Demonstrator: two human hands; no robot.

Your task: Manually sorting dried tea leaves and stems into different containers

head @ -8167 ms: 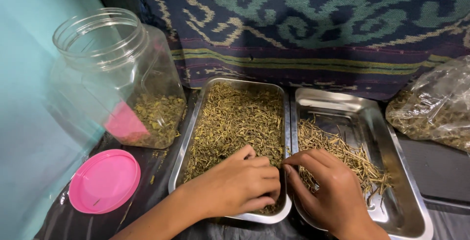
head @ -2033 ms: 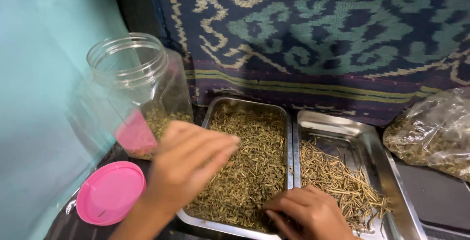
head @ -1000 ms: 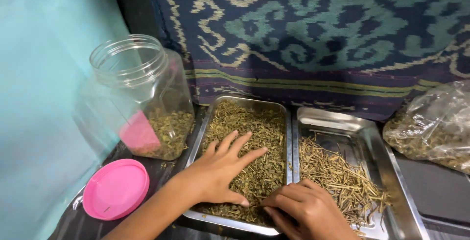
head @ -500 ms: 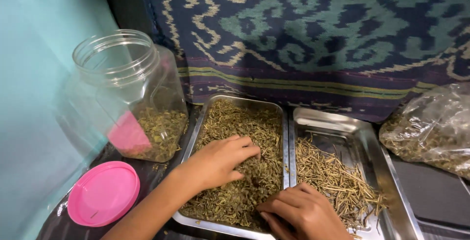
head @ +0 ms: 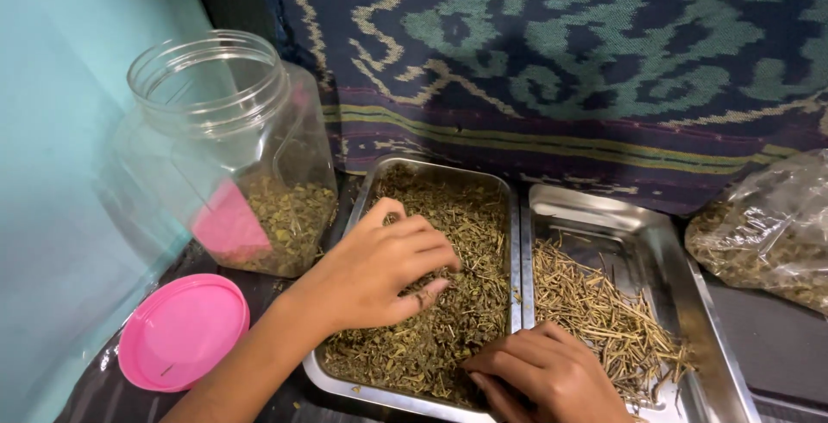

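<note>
Dried green herb bits [head: 448, 302] fill the left steel tray [head: 509, 250], a loose, twiggy heap (greenish-brown). The left hand [head: 379, 272] rests on the heap, fingers curled and raking, gripping nothing clearly; half a second ago it lay slightly farther up the tray. The right hand [head: 539, 380] pinches bits at the tray's near edge. Right of it, a second tray [head: 690, 302] holds pale stems; left, an open jar [head: 233, 156] and pink lid [head: 183, 330].

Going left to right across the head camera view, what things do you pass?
Pink lid → clear plastic jar holding some dried herbs → steel tray of green dried leaves, left hand in it → steel tray of pale stems → clear bag of dried herbs.
</note>
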